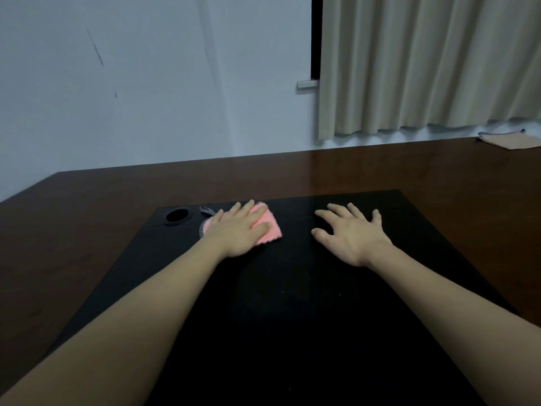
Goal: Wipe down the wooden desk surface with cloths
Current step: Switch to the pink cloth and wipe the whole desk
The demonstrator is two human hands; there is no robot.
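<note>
A pink fluffy cloth (270, 228) with a grey patterned edge lies near the far edge of a black desk panel (292, 303). My left hand (237, 230) lies flat on the cloth, fingers straight, pressing it down. My right hand (349, 232) is spread over the black panel to the right of the cloth, fingers apart, holding nothing. The black panel sits within a dark brown wooden desk (380, 171) that extends to the left, right and far side.
A round black cable hole (177, 215) is at the panel's far left corner, just left of the cloth. A beige folder or paper (510, 141) lies at the desk's far right. A white wall and a cream curtain (424, 63) stand behind the desk.
</note>
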